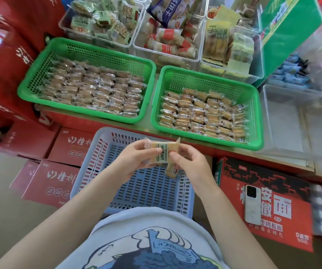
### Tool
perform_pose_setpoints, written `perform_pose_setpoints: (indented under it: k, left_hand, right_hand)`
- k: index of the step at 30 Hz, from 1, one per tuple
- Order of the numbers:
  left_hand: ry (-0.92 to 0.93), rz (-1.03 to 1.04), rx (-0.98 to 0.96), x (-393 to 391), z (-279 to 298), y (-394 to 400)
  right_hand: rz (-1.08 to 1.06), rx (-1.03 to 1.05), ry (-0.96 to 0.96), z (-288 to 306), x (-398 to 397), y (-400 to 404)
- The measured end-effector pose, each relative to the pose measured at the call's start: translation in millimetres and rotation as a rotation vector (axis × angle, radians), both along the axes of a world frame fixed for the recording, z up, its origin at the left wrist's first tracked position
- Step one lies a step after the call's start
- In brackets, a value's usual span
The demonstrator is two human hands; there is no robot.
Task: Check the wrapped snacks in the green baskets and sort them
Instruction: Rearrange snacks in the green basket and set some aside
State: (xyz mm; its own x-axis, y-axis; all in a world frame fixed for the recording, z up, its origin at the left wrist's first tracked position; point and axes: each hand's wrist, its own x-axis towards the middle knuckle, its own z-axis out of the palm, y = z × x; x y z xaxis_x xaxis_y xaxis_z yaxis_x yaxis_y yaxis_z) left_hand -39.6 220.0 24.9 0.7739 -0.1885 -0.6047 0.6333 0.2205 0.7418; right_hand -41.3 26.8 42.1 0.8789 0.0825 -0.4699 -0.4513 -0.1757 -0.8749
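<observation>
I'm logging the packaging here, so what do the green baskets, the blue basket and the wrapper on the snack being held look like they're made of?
Green baskets: likely moulded plastic, uniform bright colour with a perforated grid in the walls.
Blue basket: apparently the same sort of plastic, paler, with slotted walls and floor.
Snack wrapper, held by both hands: seemingly thin clear film, printed; the biscuit shows through.

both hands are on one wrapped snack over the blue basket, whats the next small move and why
Probably turn the wrapped snack over between the left hand and right hand to check its other side. Both hands pinch it above the blue basket with only the printed face showing, so the check looks unfinished, and which of the green baskets it belongs in is not yet clear.
</observation>
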Motion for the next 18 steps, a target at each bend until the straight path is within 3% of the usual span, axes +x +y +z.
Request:
perform_pose_setpoints:
  k: [3, 5, 11, 14, 18]
  left_hand:
    - [0.029, 0.039, 0.01, -3.9, -3.5, 6.0]
    - [0.036, 0.048, -0.004, -6.0, -4.1, 6.7]
    - [-0.067, -0.203, 0.038, -5.4, 1.0, 12.2]
    - [-0.104, -0.249, 0.031, -6.4, 8.4, 12.4]
    - [-0.148, -0.133, 0.026, -3.3, 10.2, 12.8]
  right_hand:
    - [-0.18, 0.108, 0.038, 0.9, 2.5, 8.0]
    - [-0.201, 0.058, -0.008, 3.8, 3.8, 12.0]
    - [0.031, -0.451, -0.408, 12.4, 10.4, 18.5]
    - [0.197, -0.494, -0.521, 16.1, 10.9, 24.0]
    - [0.304, -0.48, -0.569, 21.3, 11.9, 30.0]
